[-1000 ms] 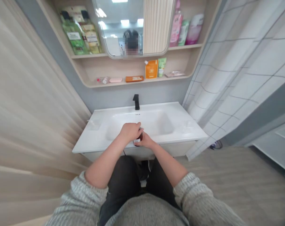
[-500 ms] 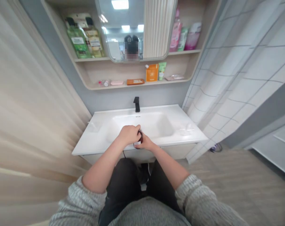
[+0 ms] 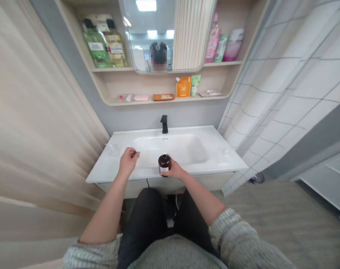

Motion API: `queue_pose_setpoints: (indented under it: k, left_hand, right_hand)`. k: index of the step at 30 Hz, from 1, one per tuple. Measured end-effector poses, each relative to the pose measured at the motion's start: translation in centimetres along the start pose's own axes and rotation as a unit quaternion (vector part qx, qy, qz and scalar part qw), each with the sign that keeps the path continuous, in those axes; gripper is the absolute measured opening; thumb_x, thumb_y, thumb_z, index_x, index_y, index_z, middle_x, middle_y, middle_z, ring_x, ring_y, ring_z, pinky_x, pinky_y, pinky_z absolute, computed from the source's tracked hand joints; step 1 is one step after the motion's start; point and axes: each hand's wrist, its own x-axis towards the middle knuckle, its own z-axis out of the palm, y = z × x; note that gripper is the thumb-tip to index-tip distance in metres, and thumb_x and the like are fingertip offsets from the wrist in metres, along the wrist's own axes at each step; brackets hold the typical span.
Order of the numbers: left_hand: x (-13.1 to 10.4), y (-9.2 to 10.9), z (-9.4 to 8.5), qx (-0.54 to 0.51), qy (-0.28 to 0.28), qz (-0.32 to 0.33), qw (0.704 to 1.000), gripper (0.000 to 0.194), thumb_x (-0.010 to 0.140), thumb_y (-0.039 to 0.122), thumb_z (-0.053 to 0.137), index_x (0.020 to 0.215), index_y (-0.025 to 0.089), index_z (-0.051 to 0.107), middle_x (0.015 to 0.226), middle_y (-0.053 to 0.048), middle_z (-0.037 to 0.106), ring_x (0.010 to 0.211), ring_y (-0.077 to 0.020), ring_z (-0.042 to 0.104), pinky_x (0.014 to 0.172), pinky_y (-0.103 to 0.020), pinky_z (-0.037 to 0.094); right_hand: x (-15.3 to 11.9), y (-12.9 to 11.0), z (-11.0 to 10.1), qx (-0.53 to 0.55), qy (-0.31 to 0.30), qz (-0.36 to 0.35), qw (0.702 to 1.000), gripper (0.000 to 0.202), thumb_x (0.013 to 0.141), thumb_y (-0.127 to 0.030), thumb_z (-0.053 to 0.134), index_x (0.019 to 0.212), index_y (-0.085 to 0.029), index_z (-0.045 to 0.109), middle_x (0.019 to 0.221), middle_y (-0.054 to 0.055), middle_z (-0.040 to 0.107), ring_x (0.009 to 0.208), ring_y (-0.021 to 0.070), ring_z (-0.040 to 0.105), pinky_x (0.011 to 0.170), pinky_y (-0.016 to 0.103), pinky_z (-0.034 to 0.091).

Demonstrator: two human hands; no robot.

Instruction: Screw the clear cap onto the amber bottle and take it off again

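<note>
A brown bottle with a white label stands upright at the front edge of the white washbasin. My right hand is closed round its right side. Over the left part of the basin, apart from the bottle, my left hand pinches a small dark cap between thumb and fingers; most of the cap is hidden. The bottle's dark top shows between the hands with nothing over it.
A black faucet rises behind the basin. Above hangs a mirror cabinet holding green and yellow bottles, pink bottles and an orange pouch. Curtains flank the left side. Clear dishes sit at both basin ends.
My left hand has lifted off the bottle's top and moved left, carrying the small dark cap. My right hand stays on the bottle, which is now more fully in view.
</note>
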Motion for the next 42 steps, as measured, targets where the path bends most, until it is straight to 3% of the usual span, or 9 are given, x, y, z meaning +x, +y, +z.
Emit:
queue_pose_setpoints:
  k: [3,5,8,11,17,24,28,31,42]
  left_hand:
    - [0.0,-5.9,-3.2,0.063,0.072,-0.117,0.988,0.034,0.090,0.044,0.073,0.114,0.022,0.062,0.088,-0.002,0.077,0.087,-0.0231,0.074,0.084,-0.033,0.054]
    - [0.0,-9.0,-5.1,0.132,0.101,-0.157,0.974,0.036,0.090,0.045,0.074,0.117,0.022,0.063,0.098,-0.006,0.079,0.101,-0.0270,0.075,0.091,-0.036,0.055]
    - [0.4,-12.2,-6.6,0.195,0.101,-0.188,0.957,0.032,0.093,0.043,0.070,0.115,0.020,0.067,0.113,-0.012,0.081,0.115,-0.0311,0.074,0.099,-0.041,0.054]
    - [0.9,-14.0,-6.5,0.216,0.088,-0.193,0.953,0.035,0.094,0.044,0.069,0.118,0.019,0.072,0.122,-0.015,0.080,0.119,-0.0324,0.073,0.103,-0.042,0.053]
    - [1.1,-14.5,-5.4,0.279,0.088,-0.163,0.942,0.043,0.094,0.046,0.067,0.126,0.021,0.080,0.130,-0.017,0.078,0.120,-0.0370,0.069,0.104,-0.045,0.053]
    - [0.5,-13.9,-4.9,0.323,0.103,-0.167,0.926,0.054,0.098,0.046,0.061,0.145,0.020,0.069,0.117,-0.019,0.080,0.118,-0.0405,0.068,0.096,-0.047,0.053]
    - [0.6,-13.5,-4.8,0.326,0.124,-0.168,0.922,0.048,0.096,0.046,0.064,0.135,0.019,0.068,0.121,-0.017,0.079,0.115,-0.0370,0.068,0.096,-0.044,0.052]
    - [0.7,-13.3,-4.9,0.325,0.122,-0.185,0.920,0.039,0.096,0.045,0.064,0.127,0.021,0.068,0.111,-0.014,0.080,0.111,-0.0364,0.069,0.093,-0.044,0.053]
    - [0.5,-13.4,-5.1,0.321,0.108,-0.198,0.920,0.031,0.095,0.039,0.058,0.116,0.021,0.073,0.101,-0.019,0.074,0.104,-0.0392,0.070,0.091,-0.048,0.055]
  right_hand:
    - [0.1,0.0,-0.1,-0.005,0.003,0.002,1.000,0.098,0.056,-0.037,0.103,0.144,-0.021,0.064,0.134,0.011,0.077,0.127,0.0332,0.073,0.120,0.052,0.052]
    - [0.2,0.0,-0.1,0.000,0.004,0.002,1.000,0.097,0.055,-0.037,0.103,0.143,-0.021,0.064,0.134,0.011,0.077,0.127,0.0331,0.073,0.120,0.052,0.051]
    - [0.2,0.2,0.0,0.000,0.007,0.009,1.000,0.096,0.054,-0.037,0.104,0.141,-0.021,0.065,0.132,0.011,0.078,0.125,0.0330,0.074,0.120,0.052,0.052]
    - [0.2,0.2,0.0,0.004,0.006,0.011,1.000,0.095,0.054,-0.036,0.104,0.139,-0.021,0.065,0.131,0.010,0.078,0.125,0.0329,0.074,0.119,0.052,0.052]
    - [0.1,-0.6,0.1,0.031,-0.008,0.034,0.999,0.094,0.054,-0.035,0.104,0.138,-0.021,0.063,0.125,0.009,0.079,0.117,0.0308,0.076,0.111,0.049,0.058]
    - [0.0,-0.8,0.0,0.036,-0.011,0.028,0.999,0.091,0.056,-0.035,0.103,0.136,-0.022,0.064,0.128,0.009,0.078,0.121,0.0316,0.075,0.114,0.050,0.056]
    - [0.0,-0.1,0.0,0.007,-0.003,0.008,1.000,0.094,0.056,-0.037,0.104,0.139,-0.023,0.063,0.131,0.008,0.077,0.126,0.0320,0.073,0.119,0.050,0.053]
    - [0.1,0.3,-0.1,0.007,-0.006,0.000,1.000,0.096,0.056,-0.038,0.103,0.141,-0.024,0.062,0.133,0.008,0.077,0.125,0.0312,0.073,0.118,0.048,0.054]
    - [0.0,0.3,0.1,0.016,0.000,-0.015,1.000,0.097,0.056,-0.037,0.105,0.142,-0.024,0.062,0.134,0.009,0.077,0.128,0.0333,0.072,0.120,0.050,0.051]
